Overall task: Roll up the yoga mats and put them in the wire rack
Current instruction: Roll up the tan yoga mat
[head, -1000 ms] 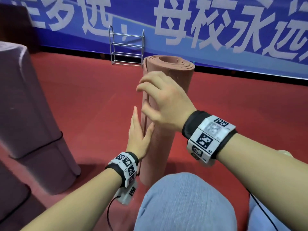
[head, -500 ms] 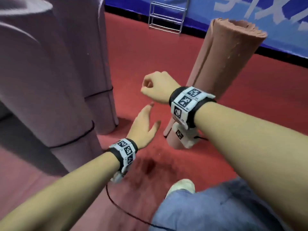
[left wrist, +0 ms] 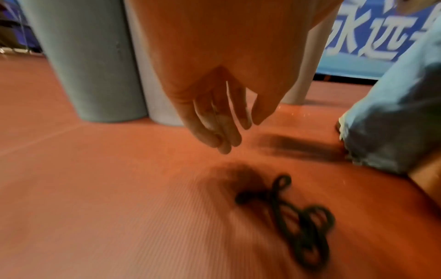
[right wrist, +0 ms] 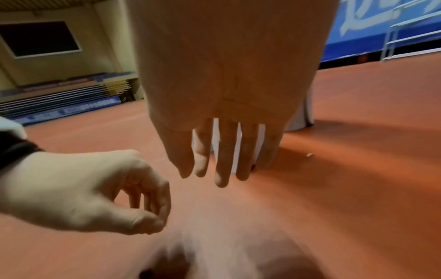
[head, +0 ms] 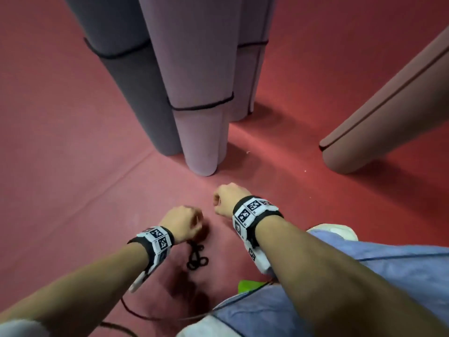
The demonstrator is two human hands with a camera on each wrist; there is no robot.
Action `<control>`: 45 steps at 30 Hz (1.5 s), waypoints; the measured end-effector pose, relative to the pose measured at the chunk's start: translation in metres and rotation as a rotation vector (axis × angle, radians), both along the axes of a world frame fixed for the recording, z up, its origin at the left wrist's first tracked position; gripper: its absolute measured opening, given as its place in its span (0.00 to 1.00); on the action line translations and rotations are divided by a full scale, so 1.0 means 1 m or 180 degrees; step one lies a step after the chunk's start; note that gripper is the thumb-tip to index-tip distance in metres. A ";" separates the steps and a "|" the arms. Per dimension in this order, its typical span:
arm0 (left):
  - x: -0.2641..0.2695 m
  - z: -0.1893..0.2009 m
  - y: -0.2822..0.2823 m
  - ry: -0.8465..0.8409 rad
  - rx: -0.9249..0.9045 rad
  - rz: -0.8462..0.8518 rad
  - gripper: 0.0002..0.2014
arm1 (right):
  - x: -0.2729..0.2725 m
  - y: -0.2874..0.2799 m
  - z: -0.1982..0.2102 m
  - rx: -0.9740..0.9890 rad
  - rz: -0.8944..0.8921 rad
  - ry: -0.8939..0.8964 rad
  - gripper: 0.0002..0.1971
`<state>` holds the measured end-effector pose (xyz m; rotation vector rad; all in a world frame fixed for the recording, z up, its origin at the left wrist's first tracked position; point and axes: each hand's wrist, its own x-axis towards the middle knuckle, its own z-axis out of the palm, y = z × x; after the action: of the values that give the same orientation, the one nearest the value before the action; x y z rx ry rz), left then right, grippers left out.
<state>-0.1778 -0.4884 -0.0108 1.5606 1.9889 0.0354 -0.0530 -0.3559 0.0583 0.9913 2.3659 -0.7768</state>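
My left hand [head: 181, 221] hovers fingers loosely curled, empty, directly above the tangled black cord [head: 196, 257]; my right hand [head: 229, 199], loosely hanging, is farther. The pink rolled mat [head: 379, 113] stands untied, well right.

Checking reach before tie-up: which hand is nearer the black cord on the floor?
Left. The left hand hovers right above the black cord, not touching; the right hand is further off, up and to the right.
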 end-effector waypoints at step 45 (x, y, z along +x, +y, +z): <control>0.150 0.380 0.330 -0.3262 0.2763 -0.0204 0.03 | 0.198 0.219 0.386 0.1865 -0.1417 0.2264 0.04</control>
<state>-0.0276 -0.1587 0.3694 1.5436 1.0866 1.5040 0.1452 -0.1366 0.4445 1.7576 3.1351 -0.6668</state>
